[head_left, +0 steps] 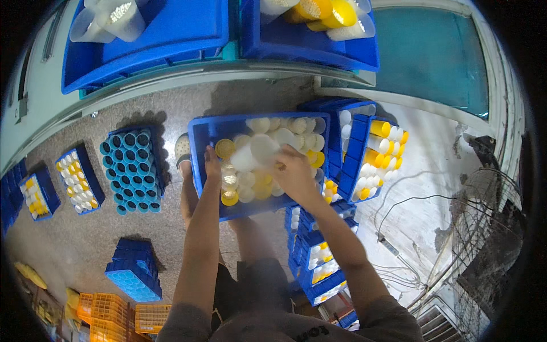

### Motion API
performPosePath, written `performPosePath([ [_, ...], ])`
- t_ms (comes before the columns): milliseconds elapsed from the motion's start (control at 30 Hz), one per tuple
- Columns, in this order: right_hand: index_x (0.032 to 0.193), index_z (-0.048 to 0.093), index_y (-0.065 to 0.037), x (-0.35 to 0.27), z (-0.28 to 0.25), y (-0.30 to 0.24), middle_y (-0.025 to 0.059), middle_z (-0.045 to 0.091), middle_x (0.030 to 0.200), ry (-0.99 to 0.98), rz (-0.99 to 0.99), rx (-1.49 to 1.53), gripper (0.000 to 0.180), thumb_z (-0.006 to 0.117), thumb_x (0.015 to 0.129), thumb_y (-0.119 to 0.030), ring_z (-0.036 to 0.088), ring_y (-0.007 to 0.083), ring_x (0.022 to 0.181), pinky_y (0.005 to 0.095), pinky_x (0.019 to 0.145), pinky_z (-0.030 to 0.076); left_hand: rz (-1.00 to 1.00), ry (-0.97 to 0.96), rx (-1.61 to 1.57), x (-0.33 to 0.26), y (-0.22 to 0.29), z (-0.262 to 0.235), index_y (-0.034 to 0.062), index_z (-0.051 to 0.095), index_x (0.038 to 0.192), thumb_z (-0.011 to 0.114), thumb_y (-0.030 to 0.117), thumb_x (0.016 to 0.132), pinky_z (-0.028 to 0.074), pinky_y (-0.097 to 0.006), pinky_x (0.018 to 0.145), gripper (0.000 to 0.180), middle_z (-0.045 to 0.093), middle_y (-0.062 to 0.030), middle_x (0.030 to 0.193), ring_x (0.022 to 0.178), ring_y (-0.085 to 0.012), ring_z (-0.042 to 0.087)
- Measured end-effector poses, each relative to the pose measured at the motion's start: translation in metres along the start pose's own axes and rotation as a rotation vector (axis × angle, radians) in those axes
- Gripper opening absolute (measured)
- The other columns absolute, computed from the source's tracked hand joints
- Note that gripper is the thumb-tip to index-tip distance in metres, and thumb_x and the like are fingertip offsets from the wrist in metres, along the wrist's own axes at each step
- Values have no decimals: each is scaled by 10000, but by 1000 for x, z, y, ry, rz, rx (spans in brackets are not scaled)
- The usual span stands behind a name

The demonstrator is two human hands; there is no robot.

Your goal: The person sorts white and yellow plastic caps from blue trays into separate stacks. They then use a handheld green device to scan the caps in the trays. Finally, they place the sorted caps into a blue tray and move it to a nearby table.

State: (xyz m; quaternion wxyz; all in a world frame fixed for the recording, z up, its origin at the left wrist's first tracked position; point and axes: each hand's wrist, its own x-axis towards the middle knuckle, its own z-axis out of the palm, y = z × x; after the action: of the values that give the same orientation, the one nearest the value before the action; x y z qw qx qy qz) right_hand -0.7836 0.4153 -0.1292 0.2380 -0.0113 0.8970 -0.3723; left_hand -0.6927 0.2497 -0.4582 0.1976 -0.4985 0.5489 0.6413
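A blue crate (199, 126) in front of me holds several white and yellow cylindrical cups standing close together. Some of them, such as a yellow cup (229, 198) at the near left, show pale contents. My right hand (293, 171) is closed on a white translucent cup (263, 149), tilted above the others and blurred by motion. Inside the crate's left side, my left hand (212, 165) rests beside another yellow cup (225, 149), its fingers stretched out and partly hard to see.
Ahead, two blue trays (171, 43) on a ledge hold more cups. Stacked blue crates (319, 251) stand to the right. On the floor at left are a block of light-blue tubes (130, 171) and smaller cup crates (78, 181). Cables (393, 248) lie at far right.
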Motion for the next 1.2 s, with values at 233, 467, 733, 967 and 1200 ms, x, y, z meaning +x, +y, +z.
performPosePath([
  [233,1038,714,-69,62,149,104,97,641,1007,324,-152,58,220,754,824,-103,682,285,841,379,732,572,-222,-122,-424,-48,47,18,61,485,1405,381,460,1059,498,-396,991,537,571,-104,1324,1190,-264,581],
  [467,1159,680,-99,102,194,146,128,648,1209,38,26,-302,279,665,885,-148,683,322,914,442,771,545,-247,-142,-409,-65,52,26,50,543,1344,427,391,1048,502,-355,959,465,613,-105,1246,1119,-248,620],
  [733,1234,648,-132,94,84,10,139,648,1221,-250,24,-454,338,623,905,-208,657,348,1025,454,867,529,342,-400,689,-145,174,-29,-12,613,1224,584,263,997,525,-354,884,357,680,-138,1114,1032,-266,669],
  [967,1024,687,-61,173,-54,-260,126,706,964,-302,-463,-16,224,647,917,-254,679,308,934,413,831,521,1486,68,469,-183,425,-174,-26,670,1121,586,29,912,490,-412,810,232,687,-182,1063,904,-328,632],
  [1200,977,707,-110,414,-16,-404,95,697,999,349,-1132,-921,239,757,814,-278,641,243,999,431,897,446,1597,166,1229,-95,593,-184,76,717,1041,618,9,747,443,-368,888,317,667,-50,1071,1049,-266,547],
])
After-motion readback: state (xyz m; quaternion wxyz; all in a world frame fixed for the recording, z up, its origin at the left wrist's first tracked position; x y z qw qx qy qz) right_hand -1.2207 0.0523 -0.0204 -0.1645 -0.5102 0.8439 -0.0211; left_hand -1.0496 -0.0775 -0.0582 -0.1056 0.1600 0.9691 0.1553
